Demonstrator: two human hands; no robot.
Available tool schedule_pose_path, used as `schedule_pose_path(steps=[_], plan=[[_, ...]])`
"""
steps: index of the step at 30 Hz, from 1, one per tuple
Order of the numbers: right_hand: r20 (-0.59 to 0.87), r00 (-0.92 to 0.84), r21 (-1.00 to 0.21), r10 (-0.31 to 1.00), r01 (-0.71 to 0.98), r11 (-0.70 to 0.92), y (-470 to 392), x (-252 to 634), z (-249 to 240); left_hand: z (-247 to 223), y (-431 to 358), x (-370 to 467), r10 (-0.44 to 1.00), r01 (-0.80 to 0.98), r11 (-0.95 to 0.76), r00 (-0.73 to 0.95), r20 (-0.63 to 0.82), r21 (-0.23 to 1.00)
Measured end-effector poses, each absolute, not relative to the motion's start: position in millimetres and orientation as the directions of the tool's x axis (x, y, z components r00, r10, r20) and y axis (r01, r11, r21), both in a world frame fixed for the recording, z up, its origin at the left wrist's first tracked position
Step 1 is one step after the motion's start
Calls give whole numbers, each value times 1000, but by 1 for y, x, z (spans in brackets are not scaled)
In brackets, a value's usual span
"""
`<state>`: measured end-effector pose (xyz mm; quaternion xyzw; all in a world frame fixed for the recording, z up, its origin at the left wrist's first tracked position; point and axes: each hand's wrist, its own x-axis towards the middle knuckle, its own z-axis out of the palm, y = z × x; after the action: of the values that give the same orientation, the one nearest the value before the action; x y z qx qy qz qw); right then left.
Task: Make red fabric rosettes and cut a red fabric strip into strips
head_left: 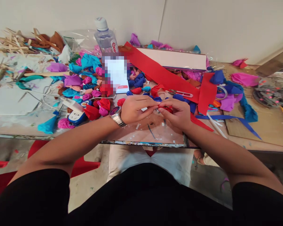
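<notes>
Red crepe-like piece pinched at the fingertips of 2 hands, left hand and right hand, directly between them, more showing on the right-hand side, long axis unclear, long red strip beyond, tabletop below.

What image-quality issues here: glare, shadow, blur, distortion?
Head view: phone screen washed out white, partly pixelated; soft shadows on tabletop below left hand and right hand; wide-angle stretch enlarges black sleeves toward lower corners; red fabric at fingertips too soft to resolve.
</notes>
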<state>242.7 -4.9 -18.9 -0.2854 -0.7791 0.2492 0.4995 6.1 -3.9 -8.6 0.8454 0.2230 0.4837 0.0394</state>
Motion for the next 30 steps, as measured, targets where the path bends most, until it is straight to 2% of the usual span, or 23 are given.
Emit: schedule_pose_path(steps=[5, 13, 21, 30], plan=[[636, -358, -662, 683, 200, 722, -5, 243, -20, -5, -5, 6, 396, 350, -901, 417, 818, 258], [658, -334, -633, 674, 239, 736, -5, 243, -19, -3, -4, 6, 431, 371, -884, 411, 804, 285], [669, -347, -606, 658, 257, 752, -3, 244, -17, -6, -7, 8, 521, 354, -848, 415, 746, 395], [660, -331, -615, 674, 276, 738, -4, 243, -16, -10, -7, 10, 545, 367, -834, 438, 715, 412]])
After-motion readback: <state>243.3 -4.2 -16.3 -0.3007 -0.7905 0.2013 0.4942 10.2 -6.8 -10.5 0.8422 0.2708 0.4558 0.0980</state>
